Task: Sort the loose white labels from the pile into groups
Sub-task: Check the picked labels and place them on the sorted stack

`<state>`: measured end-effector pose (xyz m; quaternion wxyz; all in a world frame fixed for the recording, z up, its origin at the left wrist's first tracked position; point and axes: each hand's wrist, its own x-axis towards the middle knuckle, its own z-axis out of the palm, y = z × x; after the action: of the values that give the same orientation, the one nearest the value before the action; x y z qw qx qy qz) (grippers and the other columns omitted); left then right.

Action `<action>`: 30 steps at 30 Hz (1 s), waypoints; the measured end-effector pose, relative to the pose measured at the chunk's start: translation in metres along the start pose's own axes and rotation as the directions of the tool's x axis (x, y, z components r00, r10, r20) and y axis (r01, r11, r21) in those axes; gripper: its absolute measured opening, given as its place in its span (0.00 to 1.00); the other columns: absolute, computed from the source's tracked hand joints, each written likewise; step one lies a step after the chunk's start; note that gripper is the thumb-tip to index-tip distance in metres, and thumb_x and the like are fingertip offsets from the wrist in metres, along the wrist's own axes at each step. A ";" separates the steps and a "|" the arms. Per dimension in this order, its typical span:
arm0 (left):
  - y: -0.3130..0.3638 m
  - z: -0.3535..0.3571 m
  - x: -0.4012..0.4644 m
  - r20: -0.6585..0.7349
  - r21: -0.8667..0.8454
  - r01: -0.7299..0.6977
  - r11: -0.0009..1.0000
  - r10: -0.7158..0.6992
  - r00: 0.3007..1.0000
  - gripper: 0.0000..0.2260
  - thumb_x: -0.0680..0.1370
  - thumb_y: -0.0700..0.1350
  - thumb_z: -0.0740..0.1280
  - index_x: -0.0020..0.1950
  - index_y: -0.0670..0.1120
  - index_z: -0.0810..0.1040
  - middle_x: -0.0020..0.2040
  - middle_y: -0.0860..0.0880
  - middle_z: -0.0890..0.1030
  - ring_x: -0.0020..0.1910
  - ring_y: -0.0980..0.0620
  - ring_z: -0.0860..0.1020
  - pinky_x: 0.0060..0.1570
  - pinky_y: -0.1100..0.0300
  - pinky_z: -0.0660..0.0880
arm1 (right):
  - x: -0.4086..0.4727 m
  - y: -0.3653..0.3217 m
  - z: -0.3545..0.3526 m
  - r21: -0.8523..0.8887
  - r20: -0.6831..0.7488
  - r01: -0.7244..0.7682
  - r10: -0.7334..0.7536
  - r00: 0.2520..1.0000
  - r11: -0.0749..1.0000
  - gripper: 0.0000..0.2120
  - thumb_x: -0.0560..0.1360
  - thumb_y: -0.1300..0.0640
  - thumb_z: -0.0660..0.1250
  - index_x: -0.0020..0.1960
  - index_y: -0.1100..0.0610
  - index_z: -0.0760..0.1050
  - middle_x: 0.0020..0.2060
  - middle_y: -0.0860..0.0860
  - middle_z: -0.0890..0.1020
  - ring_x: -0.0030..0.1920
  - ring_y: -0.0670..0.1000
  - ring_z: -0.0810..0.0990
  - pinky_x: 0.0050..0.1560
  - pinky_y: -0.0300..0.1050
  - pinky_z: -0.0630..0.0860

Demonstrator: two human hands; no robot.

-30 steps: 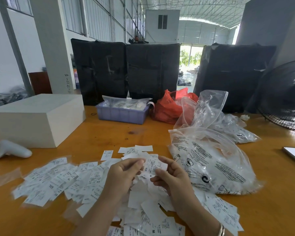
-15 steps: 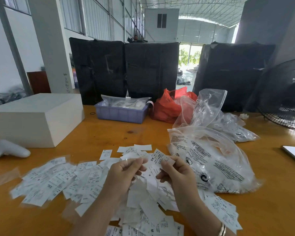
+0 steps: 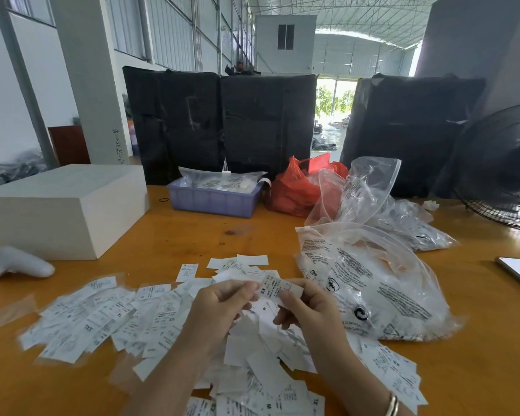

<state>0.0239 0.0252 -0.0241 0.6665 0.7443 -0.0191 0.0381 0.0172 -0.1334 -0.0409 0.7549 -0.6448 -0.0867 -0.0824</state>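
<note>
Head view, setting: an orange wooden surface (image 3: pixel 168 235) carried a white box (image 3: pixel 63 208), a lavender tray (image 3: pixel 213 201), a red bag (image 3: pixel 297 190) and a clear printed bag (image 3: pixel 370 283).
Head view, pile: loose white labels (image 3: pixel 258 355) lay heaped directly beneath both wrists, at the near middle of the surface.
Head view, sorted group: a fan of labels (image 3: pixel 96 319) lay flat to the left of the pile, touching its edge; a smaller scatter lay at the near right.
Head view, held label: one label (image 3: pixel 278 288), marked "XS", was raised above the pile between the two hands.
Head view, left hand (image 3: pixel 222 304): fingers curled, tips pinching the left end of the held label.
Head view, right hand (image 3: pixel 305 307): fingers curled, thumb and forefinger pinching the label's right end.
Step in hand: judged to be reading the size mark before placing.
Next move: likely called for releasing one pinch and carrying the label to its matching group, laid flat without disturbing neighbours.
</note>
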 end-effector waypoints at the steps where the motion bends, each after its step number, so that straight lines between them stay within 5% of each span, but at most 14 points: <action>1: 0.000 0.000 0.000 0.005 0.006 0.003 1.000 -0.003 1.000 0.04 0.72 0.52 0.70 0.39 0.56 0.84 0.38 0.58 0.84 0.36 0.65 0.80 0.30 0.72 0.73 | 0.000 0.000 0.000 0.033 0.000 -0.019 0.019 1.000 0.999 0.05 0.75 0.66 0.65 0.45 0.60 0.79 0.31 0.54 0.81 0.30 0.51 0.80 0.30 0.39 0.75; 9: 0.000 0.000 -0.001 0.016 0.004 0.018 1.000 -0.018 1.000 0.04 0.73 0.49 0.71 0.38 0.57 0.84 0.37 0.57 0.84 0.36 0.62 0.80 0.31 0.73 0.72 | -0.001 0.004 0.002 -0.058 0.077 -0.001 0.005 0.997 0.998 0.05 0.75 0.65 0.66 0.44 0.59 0.79 0.28 0.53 0.80 0.30 0.51 0.79 0.30 0.38 0.75; 18: -0.003 0.000 0.001 0.067 0.037 -0.031 0.999 0.029 0.997 0.08 0.73 0.49 0.71 0.45 0.64 0.82 0.43 0.62 0.84 0.42 0.65 0.80 0.42 0.66 0.74 | -0.002 0.007 0.003 -0.303 0.113 0.070 -0.037 0.993 0.950 0.15 0.77 0.62 0.64 0.55 0.43 0.74 0.25 0.48 0.75 0.27 0.44 0.74 0.31 0.34 0.71; 23: -0.007 0.002 0.001 0.094 -0.008 0.048 0.999 -0.047 0.994 0.06 0.71 0.45 0.73 0.47 0.54 0.82 0.43 0.51 0.86 0.40 0.55 0.83 0.42 0.54 0.80 | 0.002 0.007 0.004 -0.225 0.034 0.057 -0.051 0.998 0.973 0.14 0.74 0.61 0.69 0.55 0.49 0.69 0.38 0.64 0.76 0.30 0.50 0.74 0.31 0.38 0.72; 26: -0.006 0.002 0.001 0.031 -0.026 0.035 0.999 -0.034 0.999 0.06 0.71 0.47 0.73 0.47 0.52 0.82 0.39 0.50 0.85 0.32 0.58 0.81 0.31 0.64 0.76 | 0.002 0.010 0.004 -0.214 -0.029 0.094 -0.102 0.994 0.972 0.08 0.74 0.61 0.68 0.51 0.52 0.72 0.34 0.56 0.79 0.30 0.49 0.76 0.32 0.40 0.73; 30: -0.005 0.000 0.001 0.030 -0.031 0.051 0.998 -0.050 0.998 0.07 0.70 0.47 0.74 0.47 0.53 0.82 0.41 0.50 0.85 0.39 0.50 0.83 0.35 0.60 0.80 | 0.000 0.010 0.004 -0.166 -0.103 0.126 -0.144 0.984 0.978 0.05 0.74 0.65 0.67 0.45 0.56 0.77 0.30 0.51 0.81 0.29 0.47 0.79 0.31 0.37 0.75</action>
<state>0.0255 0.0260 -0.0289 0.6785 0.7344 -0.0105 0.0101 0.0197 -0.1279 -0.0497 0.6974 -0.6899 -0.0802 -0.1769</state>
